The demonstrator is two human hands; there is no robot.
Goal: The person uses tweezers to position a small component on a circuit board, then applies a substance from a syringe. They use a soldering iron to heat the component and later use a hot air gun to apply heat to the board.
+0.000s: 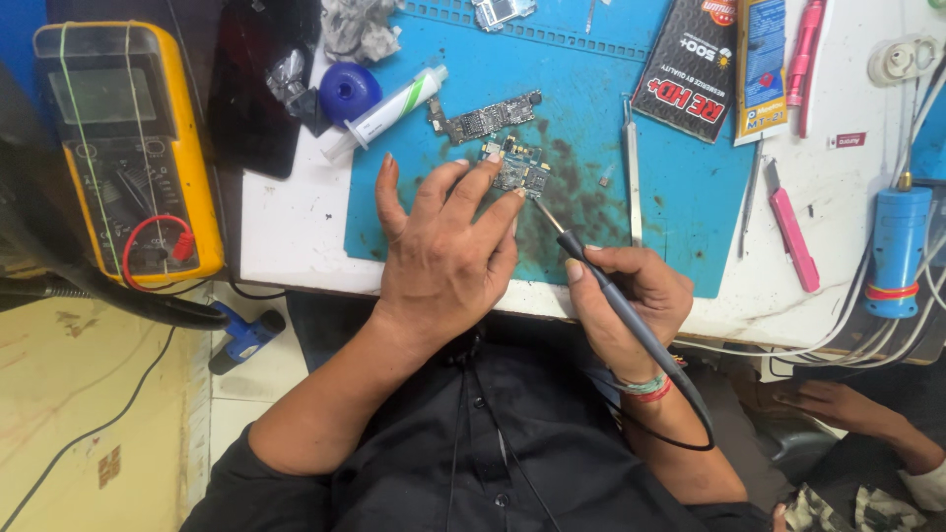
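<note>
Head view, looking down over a white bench. Blue work mat (591, 128) across the middle, stained dark in patches.

Left hand (443, 251) spread flat over the mat, fingers fanned and open, fingertips pressing down on a small circuit board (520, 169) at its near edge; nothing gripped, only pinned in place. Board flat on the mat, just right of centre, partly under those fingertips.

Right hand (631, 296) closed around a dark soldering iron (611, 296), held like a pen, thumb and forefinger pinched near the front of the handle. Metal tip angled up and left, reaching the lower right corner of the board; actual contact too fine to tell. Cord looping back past a banded wrist.

A second, longer circuit board (485, 120) lying just above the first, apart from both hands. White syringe tube (389, 110) and a blue round cap (350, 92) at the mat's upper left edge. Tweezers (632, 177) lying upright on the mat, right of the iron's tip. Yellow multimeter (128, 148) far left, red lead coiled on its face. Pink cutter (792, 236) and a blue cylindrical tool (898, 251) on the right side of the bench. Another person's hand (838, 404) at lower right, well apart.
</note>
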